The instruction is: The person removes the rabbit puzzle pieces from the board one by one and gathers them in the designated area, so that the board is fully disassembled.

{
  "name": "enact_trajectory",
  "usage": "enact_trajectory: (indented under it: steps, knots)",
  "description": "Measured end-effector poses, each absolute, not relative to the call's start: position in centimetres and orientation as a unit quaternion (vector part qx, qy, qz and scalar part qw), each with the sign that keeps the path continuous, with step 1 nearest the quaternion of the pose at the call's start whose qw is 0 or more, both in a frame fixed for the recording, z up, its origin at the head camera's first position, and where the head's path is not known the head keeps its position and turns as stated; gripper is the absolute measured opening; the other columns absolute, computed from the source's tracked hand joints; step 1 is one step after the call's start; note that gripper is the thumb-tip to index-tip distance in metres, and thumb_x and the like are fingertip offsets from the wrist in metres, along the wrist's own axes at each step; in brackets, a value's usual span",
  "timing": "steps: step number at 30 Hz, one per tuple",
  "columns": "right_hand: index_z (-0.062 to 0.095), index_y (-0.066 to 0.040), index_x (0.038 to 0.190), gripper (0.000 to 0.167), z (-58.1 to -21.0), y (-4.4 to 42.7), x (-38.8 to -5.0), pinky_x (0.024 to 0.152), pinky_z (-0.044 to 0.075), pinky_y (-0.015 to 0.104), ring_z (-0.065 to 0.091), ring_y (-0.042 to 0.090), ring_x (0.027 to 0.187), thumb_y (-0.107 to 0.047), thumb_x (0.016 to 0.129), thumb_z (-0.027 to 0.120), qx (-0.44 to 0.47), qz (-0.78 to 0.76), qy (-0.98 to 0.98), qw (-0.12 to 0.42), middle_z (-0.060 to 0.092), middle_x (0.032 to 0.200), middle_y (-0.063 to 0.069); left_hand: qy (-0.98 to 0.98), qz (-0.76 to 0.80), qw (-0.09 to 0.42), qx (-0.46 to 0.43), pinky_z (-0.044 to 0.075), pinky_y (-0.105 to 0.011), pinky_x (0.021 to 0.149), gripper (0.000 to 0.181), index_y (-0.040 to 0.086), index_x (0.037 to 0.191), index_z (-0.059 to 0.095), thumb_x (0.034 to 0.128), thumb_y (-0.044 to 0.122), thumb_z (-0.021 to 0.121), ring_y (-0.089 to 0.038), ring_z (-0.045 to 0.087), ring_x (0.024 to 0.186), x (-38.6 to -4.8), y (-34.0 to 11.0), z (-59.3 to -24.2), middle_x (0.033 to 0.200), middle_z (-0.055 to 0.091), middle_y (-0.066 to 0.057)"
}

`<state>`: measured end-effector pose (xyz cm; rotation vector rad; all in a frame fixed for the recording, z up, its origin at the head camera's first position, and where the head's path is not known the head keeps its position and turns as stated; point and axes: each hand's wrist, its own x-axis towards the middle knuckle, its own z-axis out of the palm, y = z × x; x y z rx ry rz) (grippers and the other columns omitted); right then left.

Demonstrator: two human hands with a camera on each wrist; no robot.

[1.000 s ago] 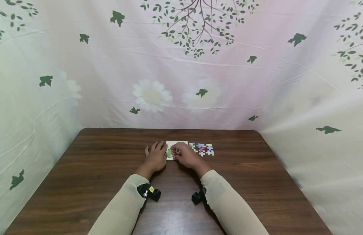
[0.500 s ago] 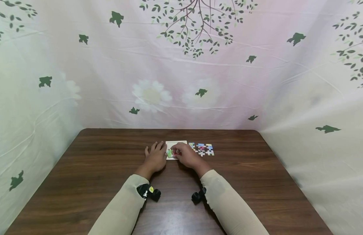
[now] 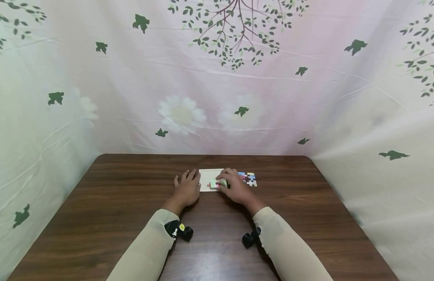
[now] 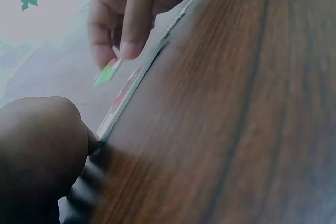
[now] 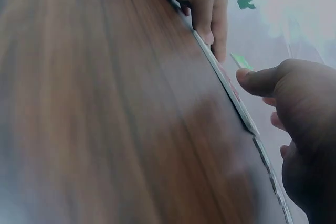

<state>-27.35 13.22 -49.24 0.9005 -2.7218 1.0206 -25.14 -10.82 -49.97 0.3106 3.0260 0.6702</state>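
A white puzzle board (image 3: 207, 175) lies flat near the far side of the table. My left hand (image 3: 186, 192) rests at the board's left edge with its fingers spread. My right hand (image 3: 236, 188) pinches a green jigsaw piece (image 3: 213, 184) between thumb and fingers over the board. In the left wrist view this jigsaw piece (image 4: 105, 74) is tilted and raised above the board. A reddish patch (image 4: 126, 88) shows on the board beneath it; whether it is a piece cannot be told.
Several colourful jigsaw pieces (image 3: 251, 179) lie together right of the board, partly hidden behind my right hand. The brown wooden table (image 3: 132, 203) reaches back to a printed cloth (image 3: 217, 132) that hangs around its back and sides.
My right hand has moved right, from the board's left part towards its right edge, and now carries the green jigsaw piece. My left hand has stayed in place.
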Motion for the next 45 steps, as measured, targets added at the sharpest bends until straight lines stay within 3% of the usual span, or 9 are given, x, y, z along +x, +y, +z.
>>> enact_trajectory:
  steps: [5,12,19,34,45]
  knots:
    - [0.078,-0.015,0.126,0.026,-49.3,14.9,-27.1,0.113,0.039,0.066,0.049,0.035,0.140,-0.019,0.101,0.081,0.278,0.338,-0.898,0.045,0.063,0.142,0.010,0.971,0.217,0.015,0.097,0.008,-0.078,0.130,0.055,0.011,0.170,0.039,0.1174,0.026,0.041,-0.042,0.020,0.169,-25.2,-10.8,-50.1,0.181,0.030,-0.014]
    - [0.080,-0.013,0.123,0.026,-49.4,16.7,-26.9,0.110,0.043,0.064,0.050,0.037,0.136,-0.016,0.098,0.084,0.269,0.333,-0.901,0.070,0.064,0.137,0.012,0.972,0.214,0.018,0.098,0.008,-0.078,0.130,0.055,0.010,0.170,0.039,0.1175,0.025,0.041,-0.042,0.020,0.169,-25.2,-10.8,-49.8,0.180,0.030,-0.015]
    - [0.080,-0.013,0.120,0.025,-49.7,18.2,-26.7,0.108,0.034,0.071,0.049,0.041,0.139,-0.018,0.096,0.086,0.253,0.343,-0.902,0.071,0.065,0.139,0.014,0.972,0.213,0.022,0.098,0.008,-0.078,0.130,0.054,0.010,0.170,0.039,0.1178,0.025,0.040,-0.042,0.020,0.169,-25.1,-10.6,-49.6,0.181,0.029,-0.014]
    - [0.084,-0.013,0.118,0.022,-49.7,19.2,-26.9,0.105,0.028,0.059,0.046,0.038,0.136,-0.016,0.095,0.086,0.223,0.346,-0.910,0.047,0.064,0.137,0.013,0.971,0.218,0.013,0.100,0.010,-0.078,0.129,0.054,0.008,0.168,0.042,0.1166,0.024,0.040,-0.043,0.021,0.168,-25.3,-10.9,-49.8,0.179,0.032,-0.016]
    - [0.086,-0.012,0.112,0.019,-49.6,19.2,-26.7,0.104,0.028,0.061,0.047,0.038,0.135,-0.013,0.093,0.088,0.231,0.347,-0.908,0.046,0.065,0.134,0.014,0.972,0.214,0.021,0.100,0.008,-0.078,0.130,0.054,0.010,0.169,0.041,0.1172,0.025,0.039,-0.042,0.019,0.169,-25.3,-10.8,-49.8,0.180,0.030,-0.015]
